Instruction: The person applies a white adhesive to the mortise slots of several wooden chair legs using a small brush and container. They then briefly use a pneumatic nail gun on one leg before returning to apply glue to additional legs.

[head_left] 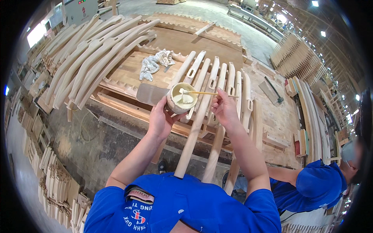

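Note:
My left hand point(160, 119) is closed around a round cup point(169, 104), tilted so that its mouth faces me. Thick cream-coloured paste point(185, 98) coats the inside. Between the fingertips of my right hand point(225, 108) is a thin wooden stick point(204, 93), whose tip reaches into the cup and touches the paste. Beneath both hands, several long, pale wooden pieces point(191, 149) lie side by side, some with oval slots near their far ends. A flat grey-brown piece with a rounded end point(149, 93) lies just left of the cup.
A crumpled white cloth point(153, 65) lies on the wooden workbench point(258, 73). Stacked curved wooden parts point(105, 50) fill its left side. To the right lies a dark-handled hammer point(274, 90). A co-worker in blue point(318, 184) is close on my right.

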